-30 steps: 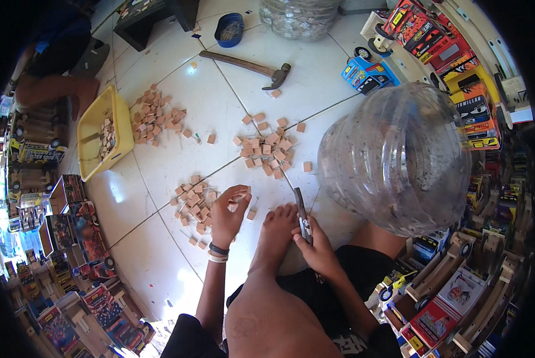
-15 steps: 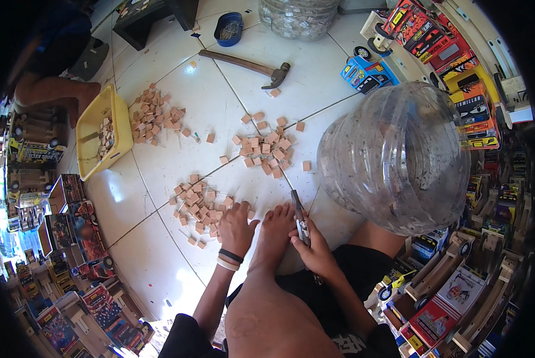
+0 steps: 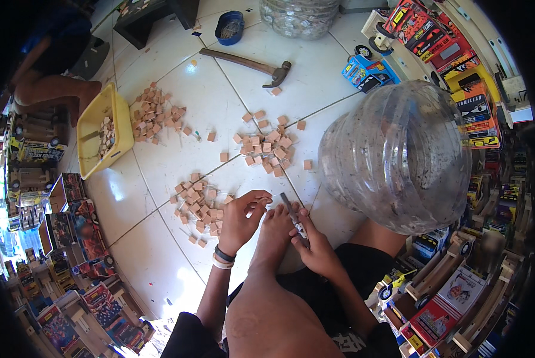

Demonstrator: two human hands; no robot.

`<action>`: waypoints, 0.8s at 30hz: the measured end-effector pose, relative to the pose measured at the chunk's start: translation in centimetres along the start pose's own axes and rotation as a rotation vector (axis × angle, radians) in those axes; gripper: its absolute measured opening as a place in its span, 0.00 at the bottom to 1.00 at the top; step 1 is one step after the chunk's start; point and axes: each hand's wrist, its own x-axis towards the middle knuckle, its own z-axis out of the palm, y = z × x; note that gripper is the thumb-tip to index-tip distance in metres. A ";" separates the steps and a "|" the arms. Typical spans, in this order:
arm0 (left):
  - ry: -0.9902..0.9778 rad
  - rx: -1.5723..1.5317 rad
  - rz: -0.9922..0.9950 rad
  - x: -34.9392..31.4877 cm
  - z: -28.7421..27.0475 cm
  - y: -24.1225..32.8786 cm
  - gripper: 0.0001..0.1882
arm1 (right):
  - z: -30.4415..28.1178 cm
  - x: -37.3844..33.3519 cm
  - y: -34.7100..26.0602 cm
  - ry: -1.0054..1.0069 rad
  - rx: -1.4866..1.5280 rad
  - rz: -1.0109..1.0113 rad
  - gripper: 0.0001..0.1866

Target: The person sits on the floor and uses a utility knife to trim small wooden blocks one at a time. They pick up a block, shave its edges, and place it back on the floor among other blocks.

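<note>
My left hand (image 3: 242,222), a dark and a white band at its wrist, pinches a small wooden block (image 3: 267,201) mostly covered by the fingertips. A thin pin sticks out from it toward the pliers (image 3: 294,213). Those pliers are gripped in my right hand (image 3: 316,250), with the jaws pointing up and away, above my bare foot (image 3: 271,232). Left of my left hand lies a pile of little wooden blocks (image 3: 197,201), with thin pins among them. A second pile of blocks (image 3: 266,148) lies farther off in the middle of the tiles.
A large clear plastic container (image 3: 393,158) stands on the right. Farther away lie a hammer (image 3: 243,64) and a blue tray (image 3: 229,28). To the left are a yellow tub (image 3: 124,128) and another block pile (image 3: 154,113). Toy trucks (image 3: 440,304) crowd both sides. Another person's leg (image 3: 56,95) shows at left.
My left hand has lifted from the near pile and moved right, up to the pliers, with a block between its fingers. The pliers' jaws have tilted slightly left.
</note>
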 end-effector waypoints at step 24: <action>0.292 0.367 0.309 -0.8 2.5 3.2 0.14 | 0.7 -0.2 -2.6 0.061 -0.023 -0.157 0.27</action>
